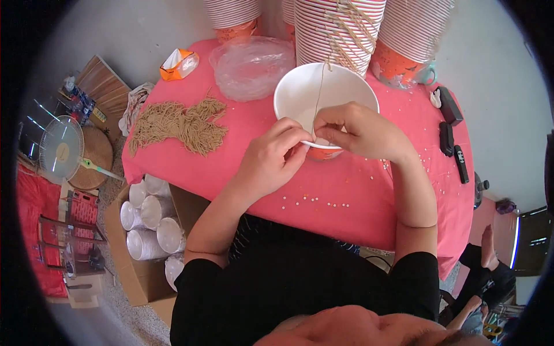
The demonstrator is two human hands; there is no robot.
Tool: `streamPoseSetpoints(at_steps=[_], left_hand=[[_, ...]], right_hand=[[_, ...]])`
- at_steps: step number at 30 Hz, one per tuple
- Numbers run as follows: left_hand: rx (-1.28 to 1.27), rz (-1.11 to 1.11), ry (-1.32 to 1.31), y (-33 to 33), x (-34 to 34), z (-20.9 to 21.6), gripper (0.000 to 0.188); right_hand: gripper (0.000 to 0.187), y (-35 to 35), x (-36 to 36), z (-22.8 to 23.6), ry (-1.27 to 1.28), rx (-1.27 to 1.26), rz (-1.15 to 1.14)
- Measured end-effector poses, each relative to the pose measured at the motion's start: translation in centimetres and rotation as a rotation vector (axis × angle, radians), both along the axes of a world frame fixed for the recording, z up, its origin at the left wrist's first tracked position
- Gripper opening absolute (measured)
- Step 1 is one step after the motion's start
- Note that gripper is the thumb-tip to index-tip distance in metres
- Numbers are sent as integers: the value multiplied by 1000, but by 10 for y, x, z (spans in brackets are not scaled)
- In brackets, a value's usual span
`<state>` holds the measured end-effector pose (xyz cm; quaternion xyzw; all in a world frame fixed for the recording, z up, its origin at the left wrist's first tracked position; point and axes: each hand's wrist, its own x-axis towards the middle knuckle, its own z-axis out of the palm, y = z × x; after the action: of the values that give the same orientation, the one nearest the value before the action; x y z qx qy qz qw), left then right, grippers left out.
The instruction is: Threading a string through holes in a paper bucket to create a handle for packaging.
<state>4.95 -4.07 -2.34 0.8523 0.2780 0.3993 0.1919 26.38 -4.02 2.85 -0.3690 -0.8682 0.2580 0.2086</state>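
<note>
A paper bucket (297, 89), white inside and orange outside, stands on the pink-covered table in front of me. A thin tan cord (320, 92) runs from its far rim across the opening to the near rim. My left hand (270, 154) is closed, thumb and fingers pinching the bucket's near rim. Just right of it, my right hand (366, 131) is closed in a pinch on the cord, inside the near rim. The fingertips hide the cord's end. A loose heap of tan cords (182, 127) lies to the left.
Tall stacks of white-rimmed buckets (334, 34) rise behind, one with cords hanging down it. A clear plastic bag (254, 66) lies beyond the cord heap. Small white discs (306, 199) dot the pink cloth. A carton (135, 277) of white cups stands lower left; black objects (450, 106) lie right.
</note>
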Motion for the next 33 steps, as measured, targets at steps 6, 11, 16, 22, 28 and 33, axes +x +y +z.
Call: streamPoseSetpoints(at_steps=[6, 11, 16, 22, 28, 33], left_hand=[[-89, -61, -90, 12, 4, 2, 14], [-27, -99, -6, 31, 13, 5, 16], [47, -172, 55, 26, 23, 11, 16], [3, -360, 27, 31, 21, 21, 11], [6, -408, -97, 71, 31, -4, 24], [125, -304, -194, 64, 32, -23, 39]], right_hand=[[7, -1, -5, 2, 273, 103, -195], [8, 7, -1, 2, 323, 295, -228], [7, 2, 3, 8, 270, 283, -287], [3, -40, 5, -8, 336, 394, -383], [10, -45, 2, -21, 263, 554, -427], [11, -38, 3, -35, 116, 744, -420]])
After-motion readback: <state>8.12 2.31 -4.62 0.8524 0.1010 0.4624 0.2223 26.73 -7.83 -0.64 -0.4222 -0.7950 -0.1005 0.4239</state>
